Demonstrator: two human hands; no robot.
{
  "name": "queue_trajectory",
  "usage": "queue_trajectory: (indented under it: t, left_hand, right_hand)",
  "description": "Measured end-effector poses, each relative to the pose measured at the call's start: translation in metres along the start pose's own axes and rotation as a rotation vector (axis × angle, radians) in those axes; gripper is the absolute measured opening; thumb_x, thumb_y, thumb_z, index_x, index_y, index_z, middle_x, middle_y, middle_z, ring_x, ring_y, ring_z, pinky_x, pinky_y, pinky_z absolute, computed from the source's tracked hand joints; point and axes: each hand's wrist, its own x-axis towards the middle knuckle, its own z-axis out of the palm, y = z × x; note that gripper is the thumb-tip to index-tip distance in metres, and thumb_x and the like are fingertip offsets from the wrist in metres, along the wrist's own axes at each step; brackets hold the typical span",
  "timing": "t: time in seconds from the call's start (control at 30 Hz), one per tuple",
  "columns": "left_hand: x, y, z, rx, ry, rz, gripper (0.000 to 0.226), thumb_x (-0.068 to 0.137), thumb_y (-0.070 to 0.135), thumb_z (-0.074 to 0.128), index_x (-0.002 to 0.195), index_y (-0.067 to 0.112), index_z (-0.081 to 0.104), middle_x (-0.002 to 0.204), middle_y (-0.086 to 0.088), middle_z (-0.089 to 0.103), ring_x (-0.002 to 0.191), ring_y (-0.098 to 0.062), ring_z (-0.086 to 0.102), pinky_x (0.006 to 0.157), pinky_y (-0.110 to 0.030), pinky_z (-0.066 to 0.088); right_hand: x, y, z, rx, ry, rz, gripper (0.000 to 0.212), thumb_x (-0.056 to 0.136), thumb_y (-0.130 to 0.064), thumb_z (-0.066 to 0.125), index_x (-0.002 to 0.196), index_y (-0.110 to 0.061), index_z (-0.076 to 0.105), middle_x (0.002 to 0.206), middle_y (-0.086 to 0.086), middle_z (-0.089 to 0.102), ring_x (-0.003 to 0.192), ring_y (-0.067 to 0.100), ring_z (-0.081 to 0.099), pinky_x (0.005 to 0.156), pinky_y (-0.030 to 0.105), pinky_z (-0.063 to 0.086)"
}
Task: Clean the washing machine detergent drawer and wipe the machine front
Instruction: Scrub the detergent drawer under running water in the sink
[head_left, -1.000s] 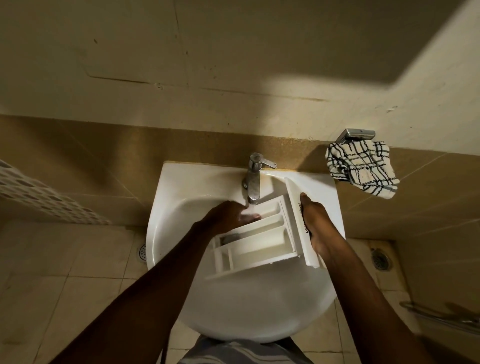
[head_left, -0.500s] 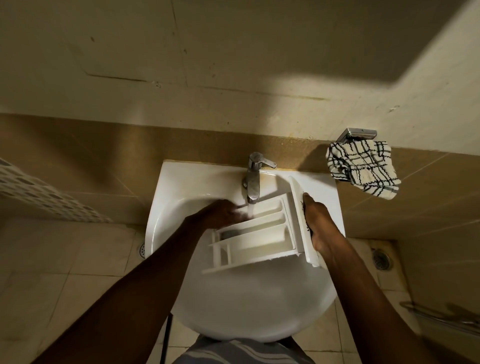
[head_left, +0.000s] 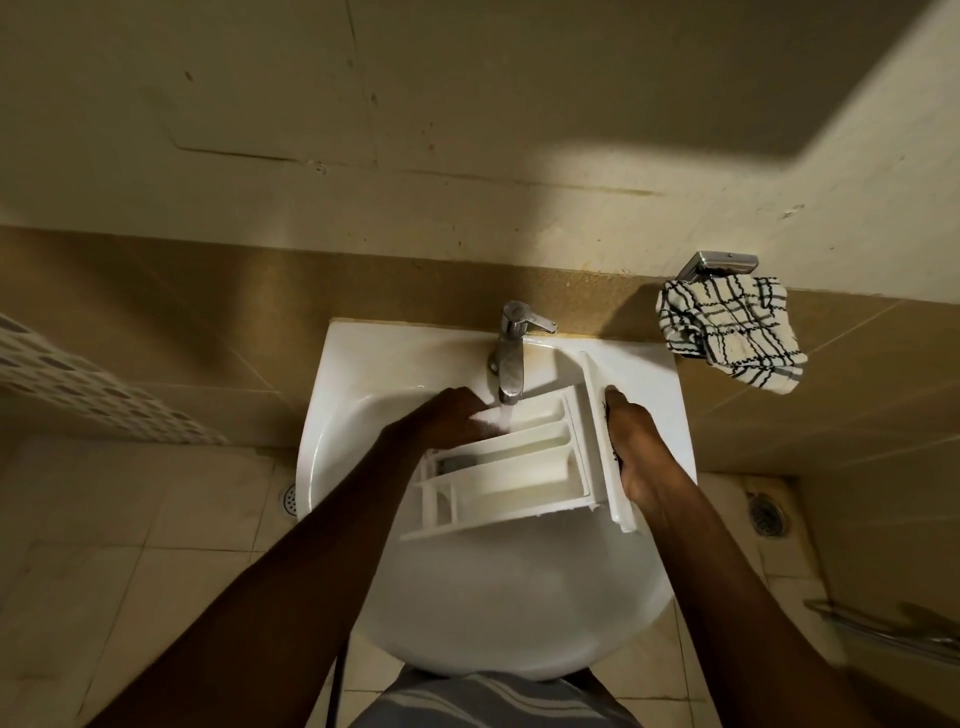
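The white detergent drawer (head_left: 511, 470) lies tilted over the white wash basin (head_left: 363, 364), its front panel to the right. My right hand (head_left: 636, 452) grips that front panel from the right side. My left hand (head_left: 449, 418) reaches into the drawer's far compartment, right beside the stream of water running from the chrome tap (head_left: 511, 353); its fingertips are hidden by the water and the drawer wall. The water falls onto the drawer's back edge.
A black-and-white checked cloth (head_left: 730, 330) hangs from a metal holder (head_left: 719, 262) on the wall at the right. Floor drains (head_left: 768, 514) sit in the tiled floor on both sides. A metal rail (head_left: 883, 631) shows at the lower right.
The drawer has shifted slightly left and down in the basin. Water now visibly streams from the tap onto it. My left hand has drawn back a little to the left.
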Motion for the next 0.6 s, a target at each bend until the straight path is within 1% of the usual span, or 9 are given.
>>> queue_trajectory:
  t: [0.03, 0.1, 0.13, 0.2, 0.27, 0.33, 0.43, 0.53, 0.6]
  left_hand:
    - [0.001, 0.006, 0.002, -0.032, 0.018, 0.020, 0.045, 0.090, 0.050, 0.066, 0.111, 0.011, 0.069, 0.112, -0.007, 0.069, 0.103, -0.023, 0.064, 0.075, -0.022, 0.042]
    - [0.002, 0.021, 0.008, -0.143, 0.058, 0.037, 0.027, 0.090, 0.044, 0.069, 0.079, 0.020, 0.063, 0.078, 0.007, 0.064, 0.075, -0.007, 0.061, 0.063, -0.011, 0.039]
    - [0.002, 0.026, 0.009, -0.192, 0.059, 0.031, 0.030, 0.089, 0.044, 0.070, 0.071, 0.023, 0.058, 0.068, 0.012, 0.058, 0.066, -0.002, 0.055, 0.059, -0.010, 0.037]
    - [-0.003, 0.024, 0.008, -0.182, 0.043, 0.004, 0.040, 0.086, 0.055, 0.068, 0.076, 0.017, 0.063, 0.070, 0.010, 0.061, 0.065, -0.003, 0.054, 0.062, -0.019, 0.040]
    - [-0.004, 0.004, 0.003, -0.085, 0.012, -0.022, 0.055, 0.082, 0.068, 0.063, 0.090, 0.014, 0.069, 0.082, 0.004, 0.068, 0.072, -0.004, 0.058, 0.068, -0.028, 0.044]
    - [-0.004, -0.011, 0.001, -0.032, -0.018, -0.023, 0.061, 0.080, 0.073, 0.060, 0.089, 0.013, 0.069, 0.082, -0.001, 0.070, 0.074, -0.009, 0.062, 0.071, -0.030, 0.044]
    - [-0.007, 0.001, 0.003, 0.016, 0.036, -0.028, 0.064, 0.082, 0.074, 0.056, 0.102, 0.014, 0.069, 0.103, -0.008, 0.072, 0.096, -0.024, 0.065, 0.075, -0.033, 0.045]
    - [-0.007, 0.018, 0.008, -0.083, 0.087, 0.019, 0.058, 0.088, 0.062, 0.061, 0.084, 0.004, 0.062, 0.088, -0.012, 0.070, 0.083, -0.027, 0.065, 0.071, -0.038, 0.044]
    - [-0.008, 0.024, 0.009, -0.160, 0.075, 0.005, 0.053, 0.089, 0.057, 0.063, 0.074, 0.006, 0.058, 0.074, -0.003, 0.064, 0.071, -0.019, 0.059, 0.069, -0.036, 0.042]
  right_hand:
    - [0.000, 0.000, 0.006, -0.002, -0.015, 0.000, 0.053, 0.104, -0.047, 0.032, 0.115, -0.009, 0.066, 0.101, 0.018, 0.072, 0.087, 0.032, 0.068, 0.087, 0.048, 0.057]
    - [-0.002, 0.001, 0.018, -0.011, -0.039, 0.007, 0.051, 0.104, -0.046, 0.032, 0.114, -0.008, 0.064, 0.097, 0.017, 0.071, 0.081, 0.030, 0.067, 0.081, 0.044, 0.058]
    - [-0.004, 0.000, 0.021, -0.010, -0.042, 0.007, 0.048, 0.105, -0.044, 0.032, 0.112, -0.008, 0.063, 0.093, 0.015, 0.070, 0.076, 0.028, 0.066, 0.074, 0.039, 0.058]
    - [-0.002, -0.001, 0.015, -0.024, -0.032, 0.006, 0.047, 0.105, -0.044, 0.033, 0.110, -0.009, 0.064, 0.090, 0.012, 0.070, 0.074, 0.025, 0.066, 0.067, 0.034, 0.055]
    - [0.003, -0.001, 0.004, -0.026, -0.021, -0.006, 0.049, 0.104, -0.046, 0.034, 0.114, -0.009, 0.065, 0.095, 0.013, 0.072, 0.080, 0.027, 0.067, 0.074, 0.036, 0.056]
    - [0.004, -0.002, -0.002, -0.027, -0.008, -0.006, 0.051, 0.104, -0.047, 0.033, 0.115, -0.009, 0.066, 0.099, 0.015, 0.072, 0.085, 0.030, 0.068, 0.079, 0.038, 0.057]
    - [0.001, -0.003, 0.009, -0.026, -0.013, -0.003, 0.054, 0.104, -0.048, 0.031, 0.118, -0.008, 0.064, 0.103, 0.018, 0.071, 0.091, 0.034, 0.068, 0.085, 0.045, 0.057]
    - [-0.004, -0.001, 0.025, -0.038, -0.060, 0.001, 0.052, 0.105, -0.045, 0.030, 0.118, -0.007, 0.062, 0.100, 0.018, 0.071, 0.079, 0.030, 0.067, 0.075, 0.042, 0.059]
    - [-0.006, -0.002, 0.028, -0.050, -0.078, 0.009, 0.049, 0.105, -0.044, 0.030, 0.118, -0.008, 0.062, 0.096, 0.015, 0.070, 0.074, 0.026, 0.065, 0.066, 0.034, 0.055]
